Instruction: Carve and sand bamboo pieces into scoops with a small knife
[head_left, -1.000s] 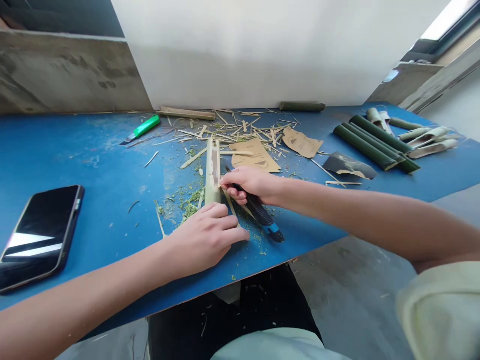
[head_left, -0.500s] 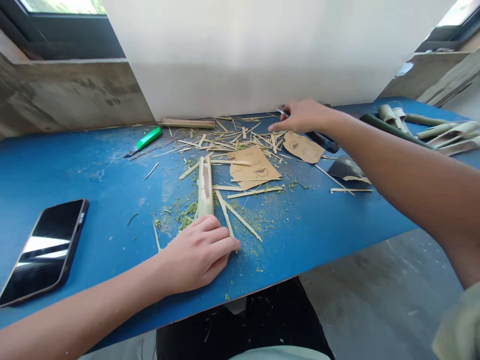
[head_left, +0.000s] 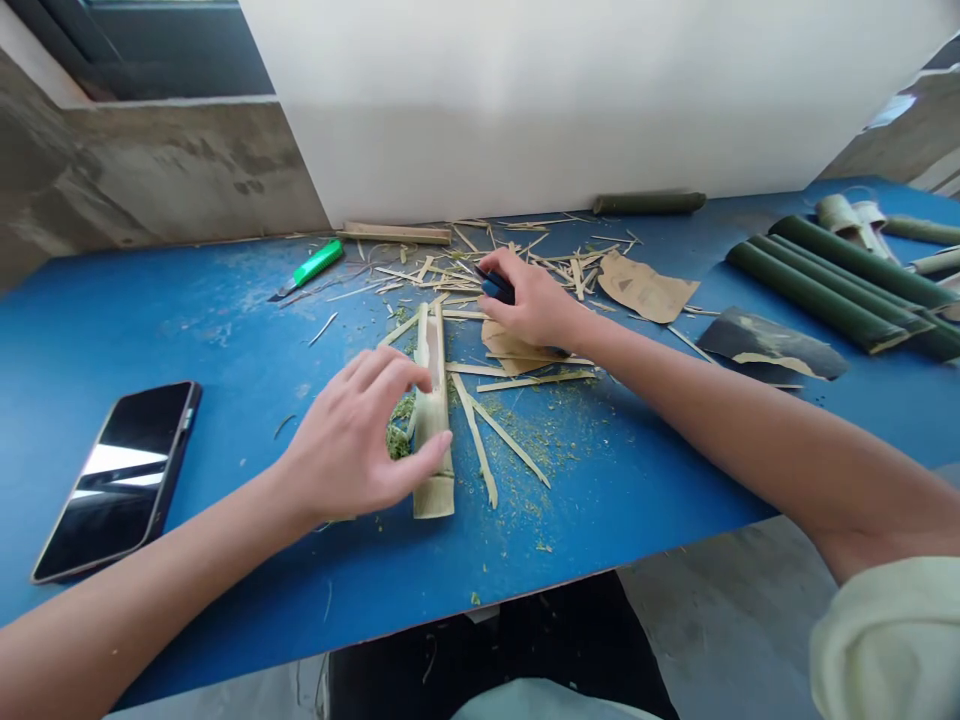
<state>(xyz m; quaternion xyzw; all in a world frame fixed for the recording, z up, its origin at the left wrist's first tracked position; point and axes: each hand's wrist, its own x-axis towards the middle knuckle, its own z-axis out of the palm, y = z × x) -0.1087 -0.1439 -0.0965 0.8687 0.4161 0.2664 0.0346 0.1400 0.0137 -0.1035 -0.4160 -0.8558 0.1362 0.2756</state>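
My left hand [head_left: 360, 430] is open, thumb and fingers apart, just left of and over a split bamboo piece [head_left: 435, 490]. The bamboo lies lengthwise on the blue table, its pale hollow side up. My right hand [head_left: 536, 300] is closed around a black-handled knife [head_left: 498, 288], its narrow tip pointing to the far left. Most of the handle is hidden in the palm. Under that hand lies brown sandpaper [head_left: 517, 345], partly covered. Thin bamboo strips [head_left: 510, 440] and green shavings [head_left: 400, 440] lie around the bamboo piece.
A green utility knife [head_left: 316, 263] lies at the back left, a phone [head_left: 112, 480] at the left. More sandpaper [head_left: 645, 288] and a dark curled sheet [head_left: 772, 340] are to the right. Green bamboo pieces [head_left: 832, 290] lie far right. A white board [head_left: 525, 110] stands behind.
My left hand has let go of the bamboo's near end and lifted, opening. My right hand has come left and nearer with the knife. The view has shifted slightly to the right.
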